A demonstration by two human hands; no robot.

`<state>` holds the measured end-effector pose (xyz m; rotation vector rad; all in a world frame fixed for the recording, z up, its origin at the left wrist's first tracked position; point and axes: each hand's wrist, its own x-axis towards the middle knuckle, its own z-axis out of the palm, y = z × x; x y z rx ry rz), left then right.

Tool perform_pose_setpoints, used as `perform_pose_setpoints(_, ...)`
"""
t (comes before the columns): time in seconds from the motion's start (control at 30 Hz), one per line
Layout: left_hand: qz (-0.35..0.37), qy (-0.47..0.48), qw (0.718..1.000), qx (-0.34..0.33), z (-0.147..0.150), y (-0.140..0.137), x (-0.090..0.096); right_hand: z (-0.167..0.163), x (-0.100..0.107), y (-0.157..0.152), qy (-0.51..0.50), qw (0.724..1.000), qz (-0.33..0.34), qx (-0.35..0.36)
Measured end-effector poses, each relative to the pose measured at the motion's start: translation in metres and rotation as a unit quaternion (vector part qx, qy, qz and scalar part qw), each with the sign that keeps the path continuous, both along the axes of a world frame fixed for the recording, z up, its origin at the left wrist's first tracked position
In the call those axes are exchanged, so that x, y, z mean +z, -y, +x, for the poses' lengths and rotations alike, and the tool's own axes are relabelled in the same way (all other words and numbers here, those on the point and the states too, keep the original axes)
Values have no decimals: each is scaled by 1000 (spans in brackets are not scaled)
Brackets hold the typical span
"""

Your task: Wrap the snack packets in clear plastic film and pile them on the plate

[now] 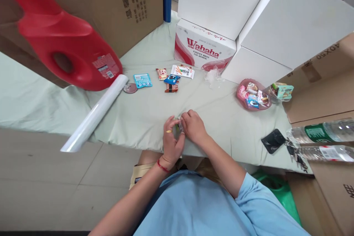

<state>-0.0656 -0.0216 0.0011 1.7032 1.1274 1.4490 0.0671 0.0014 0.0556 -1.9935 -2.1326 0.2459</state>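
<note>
Both of my hands meet near the front edge of the cloth-covered table. Between their fingertips is a small shiny packet (180, 126) with a bit of green, mostly covered by the fingers. My left hand (172, 141), with a ring and a red wrist cord, pinches it from the left. My right hand (193, 126) has its fingers closed on the packet's right side. Farther back lie several snack packets: a blue one (172, 78), a brown one (172, 87), a small red-and-cream one (161, 74) and a white one (183, 71).
A red jug (80, 40), a white roll (95, 112), a light-blue pouch (143, 80) and a round lid (130, 88) are leftward. Rightward are a pink snack bowl (240, 101), clear plastic (214, 77), a black wallet-like item (273, 141), keys (297, 155) and bottles (318, 132). Boxes (204, 46) stand behind.
</note>
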Motion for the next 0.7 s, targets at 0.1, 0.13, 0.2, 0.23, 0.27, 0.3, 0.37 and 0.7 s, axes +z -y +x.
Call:
perform_pose_setpoints(0.1, 0, 38, 996, 75, -5, -5, 2, -11, -8, 19, 39, 999, 28, 0)
perform_pose_setpoints(0.13, -1, 39, 996, 86, -7, -7, 3, -13, -10, 24, 40, 999, 33, 3)
perform_pose_setpoints(0.2, -10, 23, 995, 94, -10, -10, 3, -15, -12, 31, 34, 999, 41, 5)
perform_pose_setpoints(0.23, -13, 10, 995, 94, -11, -10, 3, -15, -13, 32, 30, 999, 42, 3)
perform_pose_setpoints(0.27, -17, -4, 996, 92, -12, -11, 3, -15, -13, 33, 27, 999, 40, -2)
perform_pose_setpoints(0.3, -22, -15, 996, 89, -12, -11, 3, -15, -11, 33, 25, 999, 34, -7)
perform_pose_setpoints(0.37, -37, -26, 996, 79, -12, -12, 1, -15, -6, 32, 26, 999, 19, -12)
perform_pose_setpoints(0.7, -96, 11, 994, -53, -7, -9, 15, 52, 25, 36, -397, 907, 74, -123)
